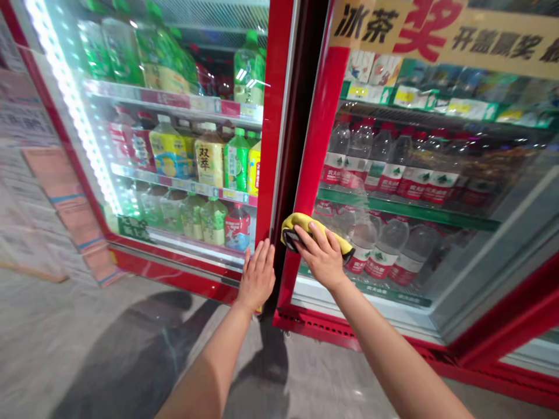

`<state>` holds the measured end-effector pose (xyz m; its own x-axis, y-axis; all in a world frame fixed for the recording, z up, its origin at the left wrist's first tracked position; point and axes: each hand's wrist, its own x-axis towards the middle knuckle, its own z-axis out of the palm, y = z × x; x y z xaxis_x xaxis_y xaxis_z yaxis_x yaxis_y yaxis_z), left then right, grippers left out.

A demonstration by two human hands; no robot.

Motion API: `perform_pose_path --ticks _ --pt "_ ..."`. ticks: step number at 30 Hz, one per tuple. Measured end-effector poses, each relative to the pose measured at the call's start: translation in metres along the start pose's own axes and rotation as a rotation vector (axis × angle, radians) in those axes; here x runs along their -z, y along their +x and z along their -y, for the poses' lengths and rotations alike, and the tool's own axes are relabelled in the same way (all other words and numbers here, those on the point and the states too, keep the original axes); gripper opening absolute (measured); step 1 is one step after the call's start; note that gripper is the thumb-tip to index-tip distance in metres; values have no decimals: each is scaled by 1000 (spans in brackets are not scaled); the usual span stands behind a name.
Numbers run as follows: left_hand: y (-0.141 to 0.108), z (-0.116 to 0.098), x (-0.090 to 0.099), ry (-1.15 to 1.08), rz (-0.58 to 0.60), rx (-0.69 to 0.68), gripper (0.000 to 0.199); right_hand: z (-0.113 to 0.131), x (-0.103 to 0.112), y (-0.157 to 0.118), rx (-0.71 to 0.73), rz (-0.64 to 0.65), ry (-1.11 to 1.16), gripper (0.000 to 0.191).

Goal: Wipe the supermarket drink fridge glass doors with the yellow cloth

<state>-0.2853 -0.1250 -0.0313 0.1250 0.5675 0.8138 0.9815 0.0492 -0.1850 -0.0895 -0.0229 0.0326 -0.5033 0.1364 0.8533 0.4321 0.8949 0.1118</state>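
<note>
My right hand (322, 255) presses a folded yellow cloth (301, 222) with a dark edge against the lower left part of the right cooler's glass door (349, 224), by its red frame (311, 157). The fingers lie over the cloth. My left hand (257, 273) rests flat on the lower right corner of the left cooler's red frame (267, 145). Its fingers are stretched and it holds nothing. A dark gap (293, 128) runs between the two coolers, between my hands.
Green bottles (166, 58) and other drinks stand on the left cooler's shelves. Red-capped water bottles (386, 157) fill the right cooler's shelves. Stacked cartons (65, 198) stand at the far left. A printed banner (445, 35) crosses the right cooler. Grey floor (109, 326) lies below.
</note>
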Motion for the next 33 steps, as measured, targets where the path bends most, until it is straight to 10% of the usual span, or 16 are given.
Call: perform_pose_path --ticks 16,26,33 --pt "-103 -2 -27 -5 372 -353 56 43 -75 -154 110 381 9 42" --pt "-19 -33 -29 -32 190 -206 54 3 -38 -95 40 -36 -120 30" --pt "-76 -30 -53 -11 287 -442 58 10 -55 -169 135 44 -149 30"
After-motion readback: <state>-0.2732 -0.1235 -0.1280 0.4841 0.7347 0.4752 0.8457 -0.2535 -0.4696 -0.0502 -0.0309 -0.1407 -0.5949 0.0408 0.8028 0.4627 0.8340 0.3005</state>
